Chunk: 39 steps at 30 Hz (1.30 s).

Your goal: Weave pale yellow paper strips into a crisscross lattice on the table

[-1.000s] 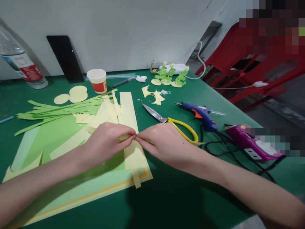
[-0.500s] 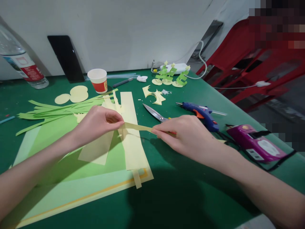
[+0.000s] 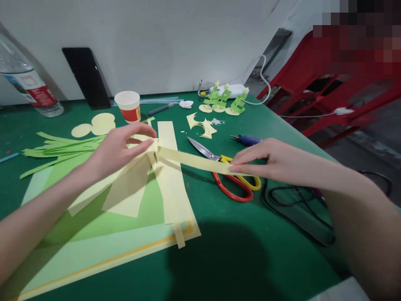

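Observation:
A long pale yellow paper strip (image 3: pixel 197 161) stretches between my hands above the work surface. My left hand (image 3: pixel 125 144) pinches it near a bend or loop, where a second length trails down to the lower left. Thumb and fingers of my right hand (image 3: pixel 266 161) are closed on the right-hand part. Below the strip lie open scissors (image 3: pixel 233 194) with one red and one yellow handle. Under my left hand are cream paper pieces (image 3: pixel 171 200) and a green sheet (image 3: pixel 90 225) on a pale, yellow-edged mat or sheet.
Green paper strips (image 3: pixel 46 148), yellow discs (image 3: pixel 103 124), a paper cup (image 3: pixel 127 113), a phone (image 3: pixel 84 77) and a bottle (image 3: pixel 34 83) stand or lie left. Small green paper ornaments (image 3: pixel 219 100) sit behind. A glue gun (image 3: pixel 246 140) and black cable (image 3: pixel 297 217) are right, beyond them red chairs (image 3: pixel 313 75).
My right hand has moved right along the strip, and a longer stretch now shows between the hands. My left hand has risen slightly to the left. The scissors' handles have come into view.

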Tool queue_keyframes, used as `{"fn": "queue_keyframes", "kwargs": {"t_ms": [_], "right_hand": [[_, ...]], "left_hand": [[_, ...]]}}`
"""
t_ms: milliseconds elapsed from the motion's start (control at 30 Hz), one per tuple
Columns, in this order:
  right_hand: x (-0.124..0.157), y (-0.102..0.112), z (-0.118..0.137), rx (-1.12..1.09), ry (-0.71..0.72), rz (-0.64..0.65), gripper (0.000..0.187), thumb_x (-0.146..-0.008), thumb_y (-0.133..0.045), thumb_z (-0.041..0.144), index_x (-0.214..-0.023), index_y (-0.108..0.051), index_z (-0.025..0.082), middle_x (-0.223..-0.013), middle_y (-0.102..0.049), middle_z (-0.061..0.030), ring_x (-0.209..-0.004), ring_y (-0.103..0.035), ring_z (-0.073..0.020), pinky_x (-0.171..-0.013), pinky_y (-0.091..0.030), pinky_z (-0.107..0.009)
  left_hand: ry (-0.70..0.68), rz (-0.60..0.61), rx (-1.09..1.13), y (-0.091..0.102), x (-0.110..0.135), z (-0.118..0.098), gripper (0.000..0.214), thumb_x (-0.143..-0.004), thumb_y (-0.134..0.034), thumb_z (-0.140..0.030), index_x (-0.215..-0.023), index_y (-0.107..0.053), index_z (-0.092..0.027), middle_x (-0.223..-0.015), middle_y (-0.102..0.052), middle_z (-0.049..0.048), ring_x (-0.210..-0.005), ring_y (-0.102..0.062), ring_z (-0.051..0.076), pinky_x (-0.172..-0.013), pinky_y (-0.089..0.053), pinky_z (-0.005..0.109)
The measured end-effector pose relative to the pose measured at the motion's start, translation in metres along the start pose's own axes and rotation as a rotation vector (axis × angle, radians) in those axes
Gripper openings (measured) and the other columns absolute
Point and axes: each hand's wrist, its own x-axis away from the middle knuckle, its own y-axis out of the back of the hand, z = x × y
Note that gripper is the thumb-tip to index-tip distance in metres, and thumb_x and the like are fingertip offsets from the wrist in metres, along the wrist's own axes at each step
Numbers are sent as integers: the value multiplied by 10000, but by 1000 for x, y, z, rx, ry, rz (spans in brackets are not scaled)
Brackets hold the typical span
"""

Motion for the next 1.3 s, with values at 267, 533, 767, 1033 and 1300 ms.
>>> {"fn": "queue_keyframes", "kwargs": {"t_ms": [267, 533, 767, 1033, 1300], "right_hand": [[-15, -15, 19, 11, 9, -107, 232, -811, -523, 331, -866, -692, 182, -866, -691, -27, -707, -594, -138, -655, -447, -261], [-32, -57, 56, -231, 230, -381, 79, -745, -567, 131, -714, -639, 143, -713, -679, -3, -654, -598, -93, -619, -452, -198], [-31, -60, 68, -399, 232, -438, 81, -695, -566, 73, -682, -603, 144, -656, -638, 21, -614, -564, -66, -594, -461, -162], [-26, -50, 57, -370, 167, -421, 73, -713, -547, 116, -656, -566, 155, -600, -593, 32, -542, -511, -58, -515, -419, -157], [-13, -49, 21, -347, -12, -364, 91, -772, -489, 192, -684, -501, 174, -643, -567, -3, -555, -495, -87, -505, -400, -196]], "left_hand": [[-268, 193, -124, -30, 18, -11, 227, -869, -465, -260, -825, -658, -148, -729, -675, 18, -617, -591, 116, -565, -430, 218], [-354, 138, -168, -33, 32, -29, 230, -886, -432, -216, -805, -635, -144, -623, -634, -5, -502, -535, 86, -479, -358, 195], [-461, 52, -241, -30, 40, -35, 266, -888, -403, -184, -700, -582, -131, -510, -535, -21, -418, -437, 82, -424, -290, 201], [-404, 48, -272, -2, 38, -41, 241, -863, -455, -192, -694, -621, -151, -478, -538, -32, -392, -420, 62, -416, -278, 196], [-333, 25, -297, 27, 34, -38, 309, -837, -452, -358, -670, -678, -230, -479, -602, -28, -348, -433, 87, -374, -278, 225]]}}
